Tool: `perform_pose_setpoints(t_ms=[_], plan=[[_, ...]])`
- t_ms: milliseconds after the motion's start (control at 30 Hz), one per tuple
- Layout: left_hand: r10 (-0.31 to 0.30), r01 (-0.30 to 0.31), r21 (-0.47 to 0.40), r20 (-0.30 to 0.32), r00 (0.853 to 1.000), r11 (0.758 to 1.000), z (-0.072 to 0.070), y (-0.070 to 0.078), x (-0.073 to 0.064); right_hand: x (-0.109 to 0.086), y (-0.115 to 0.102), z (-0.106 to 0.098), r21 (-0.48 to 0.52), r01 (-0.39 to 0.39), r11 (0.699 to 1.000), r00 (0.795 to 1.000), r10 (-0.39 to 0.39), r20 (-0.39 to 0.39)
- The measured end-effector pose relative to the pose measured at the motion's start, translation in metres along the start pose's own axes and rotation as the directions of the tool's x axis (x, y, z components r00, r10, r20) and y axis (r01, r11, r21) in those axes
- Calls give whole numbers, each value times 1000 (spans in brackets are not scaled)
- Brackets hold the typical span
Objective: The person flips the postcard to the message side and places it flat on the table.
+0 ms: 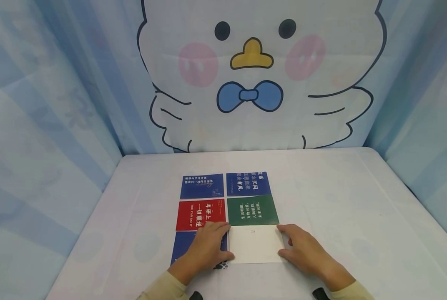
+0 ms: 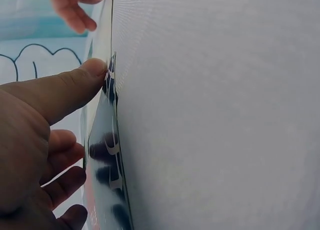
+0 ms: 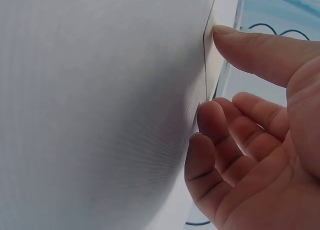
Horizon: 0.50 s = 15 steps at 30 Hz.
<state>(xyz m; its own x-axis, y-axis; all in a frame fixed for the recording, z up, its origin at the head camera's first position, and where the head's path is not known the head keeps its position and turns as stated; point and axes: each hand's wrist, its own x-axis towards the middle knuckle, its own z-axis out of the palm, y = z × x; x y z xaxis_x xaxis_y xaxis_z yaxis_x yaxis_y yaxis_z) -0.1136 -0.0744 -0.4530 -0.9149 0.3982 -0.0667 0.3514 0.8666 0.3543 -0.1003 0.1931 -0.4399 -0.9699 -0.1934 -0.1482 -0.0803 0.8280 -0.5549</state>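
Observation:
A cream-coloured blank-looking card (image 1: 256,246) with a tiny mark near its top edge lies flat on the table. My left hand (image 1: 206,246) rests at its left edge, thumb and index fingertip at the card's left corners. That hand partly covers a blue card (image 1: 181,246), whose glossy printed face also shows below the thumb in the left wrist view. At the right edge, my right hand (image 1: 307,251) touches the cream card's corners. In the right wrist view its thumb (image 3: 227,32) presses on the card, with the other fingers loosely bent beside it.
Directly beyond the cream card lies a green card (image 1: 270,210) with white writing. A red card (image 1: 184,216) is left of the green one. Two blue cards, one left (image 1: 193,191) and one right (image 1: 234,189), form the far row. White cloth covers the table (image 1: 332,196); printed curtains surround it.

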Motion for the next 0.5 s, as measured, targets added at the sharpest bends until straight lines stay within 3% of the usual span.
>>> perform_pose_setpoints(t_ms=[300, 500], plan=[[45, -45, -17, 36, 998, 999, 1, 0, -2, -1, 0, -1, -34, 11, 999, 999, -10, 30], [42, -42, -19, 43, 998, 999, -1, 2, -4, -3, -1, 0, -35, -1, 999, 999, 2, 38]])
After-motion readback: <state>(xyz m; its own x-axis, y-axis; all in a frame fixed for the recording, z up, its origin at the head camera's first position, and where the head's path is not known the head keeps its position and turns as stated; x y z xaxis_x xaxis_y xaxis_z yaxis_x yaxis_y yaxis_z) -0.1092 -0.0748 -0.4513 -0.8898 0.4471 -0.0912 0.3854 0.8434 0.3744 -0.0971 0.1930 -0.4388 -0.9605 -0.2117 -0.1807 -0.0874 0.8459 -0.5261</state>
